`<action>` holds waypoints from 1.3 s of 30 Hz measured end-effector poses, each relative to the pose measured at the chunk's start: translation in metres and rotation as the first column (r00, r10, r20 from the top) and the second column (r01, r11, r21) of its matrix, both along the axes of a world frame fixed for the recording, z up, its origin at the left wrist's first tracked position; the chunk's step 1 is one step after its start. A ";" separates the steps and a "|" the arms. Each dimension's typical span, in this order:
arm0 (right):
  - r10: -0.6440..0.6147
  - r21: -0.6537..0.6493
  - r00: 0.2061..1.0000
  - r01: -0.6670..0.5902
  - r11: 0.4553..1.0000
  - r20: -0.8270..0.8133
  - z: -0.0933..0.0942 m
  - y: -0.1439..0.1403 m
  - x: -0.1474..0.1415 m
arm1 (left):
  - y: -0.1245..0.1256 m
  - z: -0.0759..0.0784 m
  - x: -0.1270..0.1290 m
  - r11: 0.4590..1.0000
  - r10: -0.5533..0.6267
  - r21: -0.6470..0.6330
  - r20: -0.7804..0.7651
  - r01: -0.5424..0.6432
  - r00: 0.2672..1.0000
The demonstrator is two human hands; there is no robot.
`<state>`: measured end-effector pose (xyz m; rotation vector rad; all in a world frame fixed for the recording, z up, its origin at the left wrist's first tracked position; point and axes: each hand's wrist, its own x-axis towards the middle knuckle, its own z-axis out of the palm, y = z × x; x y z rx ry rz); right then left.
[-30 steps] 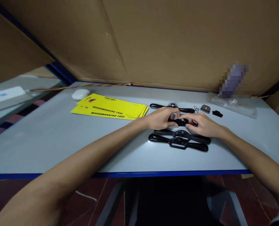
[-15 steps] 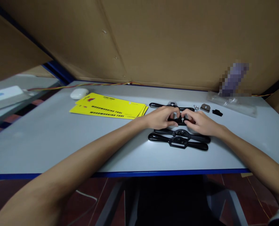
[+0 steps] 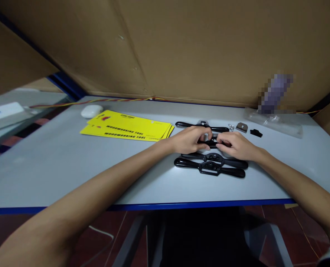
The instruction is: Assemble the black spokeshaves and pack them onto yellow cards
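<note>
1. Head view, closest to the edge of the grey tabletop (image 3: 70,174): a glossy black metal tool with two handles and a slotted middle (image 3: 209,165), lying pretty much left to right.
2. Right behind it, a second black two-handled metal tool (image 3: 215,157), nearly parallel. Can't tell if those two actually touch.
3. Now the busy bit: a dark black metal tool body (image 3: 211,142) sits between the two hands, mostly covered. Left hand (image 3: 191,139) has its fingers curled closed around the left part. Right hand (image 3: 234,144) has thumb and fingers bent in at the right part, but whether they're really pinching it, I can't tell.
4. Key relation, imo: that body is directly between both sets of fingertips, long axis running hand to hand, and neither hand is clearly nearer. Its middle peeks out in the gap.
5. Bit further back and right: a small black notched plate (image 3: 256,132), then a brownish-grey metal plate with a slot (image 3: 239,128) and some little silver winged screws (image 3: 231,127).
6. Behind the left hand, another black tool with long handles (image 3: 183,124). Off left, yellow printed cards (image 3: 126,128), overlapping, with a white rounded case (image 3: 91,111) just beyond.
</note>
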<state>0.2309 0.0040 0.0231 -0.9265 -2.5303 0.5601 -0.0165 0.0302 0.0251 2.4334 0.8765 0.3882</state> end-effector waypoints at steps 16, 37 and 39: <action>0.030 0.006 0.995 -0.031 0.999 0.093 -0.001 -0.004 0.001 | 0.000 0.000 -0.001 0.991 -0.126 0.038 -0.001 0.126 0.992; -0.139 -0.106 0.985 0.128 0.986 -0.100 -0.003 -0.002 0.000 | -0.001 -0.001 -0.002 0.989 -0.148 0.033 0.049 0.146 0.988; -0.136 -0.107 0.986 0.126 0.986 -0.095 -0.003 -0.003 0.000 | -0.001 0.000 -0.002 0.989 -0.148 0.029 0.045 0.147 0.988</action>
